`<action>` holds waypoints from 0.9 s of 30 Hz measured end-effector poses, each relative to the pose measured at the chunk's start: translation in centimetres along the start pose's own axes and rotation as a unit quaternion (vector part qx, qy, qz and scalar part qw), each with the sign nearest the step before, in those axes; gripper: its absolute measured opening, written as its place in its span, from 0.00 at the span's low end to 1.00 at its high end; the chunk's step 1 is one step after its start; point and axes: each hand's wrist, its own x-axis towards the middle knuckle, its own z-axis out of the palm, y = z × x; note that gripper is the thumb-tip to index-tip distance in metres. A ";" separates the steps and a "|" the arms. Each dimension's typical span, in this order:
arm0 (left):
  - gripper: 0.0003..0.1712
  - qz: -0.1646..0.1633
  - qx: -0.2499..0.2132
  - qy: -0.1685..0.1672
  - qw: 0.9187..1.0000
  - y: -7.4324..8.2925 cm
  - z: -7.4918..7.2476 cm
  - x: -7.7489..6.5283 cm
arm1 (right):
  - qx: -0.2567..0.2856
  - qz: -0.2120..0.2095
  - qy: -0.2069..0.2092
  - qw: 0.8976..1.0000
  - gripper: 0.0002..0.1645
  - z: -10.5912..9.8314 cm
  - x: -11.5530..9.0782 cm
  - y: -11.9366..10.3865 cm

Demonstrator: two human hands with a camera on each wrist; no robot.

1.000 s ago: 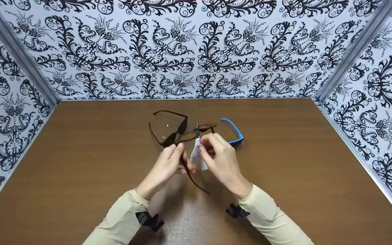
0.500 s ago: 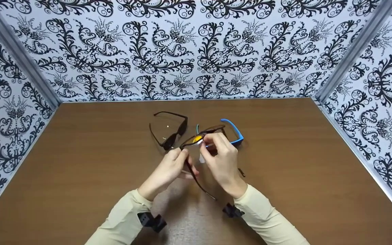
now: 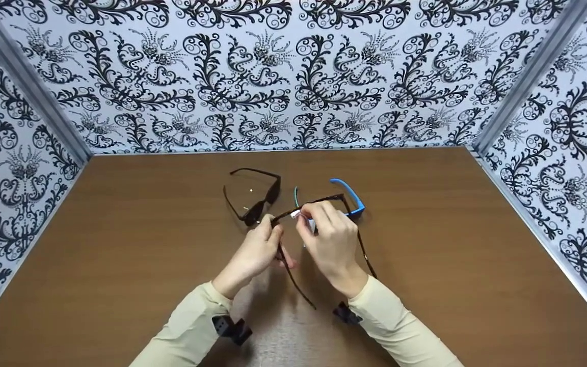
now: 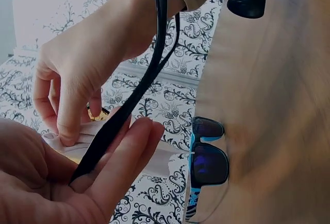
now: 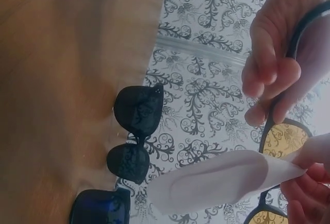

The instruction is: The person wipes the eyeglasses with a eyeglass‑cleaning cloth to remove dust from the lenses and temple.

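Observation:
My left hand (image 3: 252, 250) grips dark-framed glasses with yellow-amber lenses (image 5: 282, 140) near a hinge, above the table. The temple arms hang unfolded toward me. A thin white cloth (image 5: 211, 183) is pinched between the thumb and fingers of my right hand (image 3: 331, 239), up against the lens nearer my left hand. The cloth's loose end hangs down below the frame. In the head view the glasses are nearly edge-on, and my right hand hides part of them. The left wrist view shows a dark temple arm (image 4: 136, 95) crossing in front of both hands.
Black sunglasses (image 3: 260, 209) lie with unfolded arms on the brown table (image 3: 145, 219), beyond my left hand. Blue-and-black sunglasses (image 3: 358, 206) rest behind my right hand, partly covered by it. Patterned white walls (image 3: 273, 76) enclose the back and sides.
The held glasses have tilted from lenses showing to nearly edge-on, and moved slightly right. My right hand has brought the cloth up onto the lens. The sunglasses on the table have stayed put.

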 end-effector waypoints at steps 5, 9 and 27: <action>0.13 -0.011 0.030 -0.001 0.999 -0.6 0.4 0.1 | -0.009 -0.004 -0.005 1.000 0.06 0.0 0.1 0.1; 0.17 -0.002 0.061 -0.027 0.998 -1.0 1.0 0.1 | -0.010 -0.005 -0.013 1.000 0.06 0.1 0.3 0.2; 0.15 -0.019 0.042 -0.032 0.998 -0.4 0.5 0.1 | 0.071 -0.120 -0.072 0.988 0.06 0.5 -0.9 0.7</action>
